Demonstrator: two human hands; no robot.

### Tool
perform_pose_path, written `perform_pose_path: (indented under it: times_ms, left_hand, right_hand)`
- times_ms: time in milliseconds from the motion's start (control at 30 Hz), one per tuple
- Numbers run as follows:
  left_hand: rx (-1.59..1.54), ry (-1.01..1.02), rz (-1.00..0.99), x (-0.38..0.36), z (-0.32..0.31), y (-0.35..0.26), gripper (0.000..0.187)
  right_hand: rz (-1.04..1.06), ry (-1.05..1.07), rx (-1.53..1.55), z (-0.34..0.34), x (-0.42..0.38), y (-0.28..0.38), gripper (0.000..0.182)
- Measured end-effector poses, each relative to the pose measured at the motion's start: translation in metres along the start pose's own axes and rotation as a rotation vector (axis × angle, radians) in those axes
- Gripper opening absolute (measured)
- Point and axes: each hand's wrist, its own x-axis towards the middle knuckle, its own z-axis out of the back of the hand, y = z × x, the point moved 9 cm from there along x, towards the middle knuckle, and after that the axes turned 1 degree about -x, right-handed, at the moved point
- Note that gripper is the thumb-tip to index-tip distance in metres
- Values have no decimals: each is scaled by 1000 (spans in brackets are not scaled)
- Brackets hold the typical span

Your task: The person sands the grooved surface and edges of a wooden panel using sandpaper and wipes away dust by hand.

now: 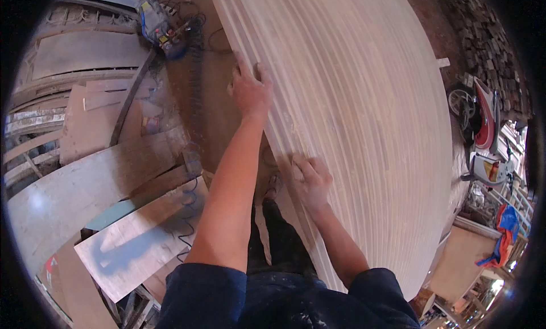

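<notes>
A large slatted wooden panel (364, 130), pale with brown stripes running lengthwise, fills the middle and right of the head view. My left hand (252, 93) rests on its left edge, farther up, with the fingers apart. Closer to my body, my right hand (313, 181) presses on the panel near the same edge. Its fingers are curled together, and whatever may be in them is hidden. Pale dust covers both hands.
An air compressor (153, 23) with a coiled hose (196, 73) stands at the upper left. Boards (85, 56) and a blue-stained sheet (136, 238) lie left. On the right are a motorbike (483, 116), stacked wood (489, 44) and an orange-and-blue cloth (505, 232).
</notes>
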Motion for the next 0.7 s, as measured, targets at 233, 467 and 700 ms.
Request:
perform_pose_path:
  times_ms: [233, 467, 700]
  left_hand:
    - [-11, -34, -9, 0, 2, 0, 70]
    - [-28, 11, 9, 0, 1, 0, 69]
    - [-28, -65, -32, -2, 4, 4, 69]
  right_hand:
    - [-114, 74, 17, -5, -8, -10, 35]
    - [-92, 78, 6, -6, 1, -6, 30]
    - [-79, -48, 64, 8, -18, -3, 27]
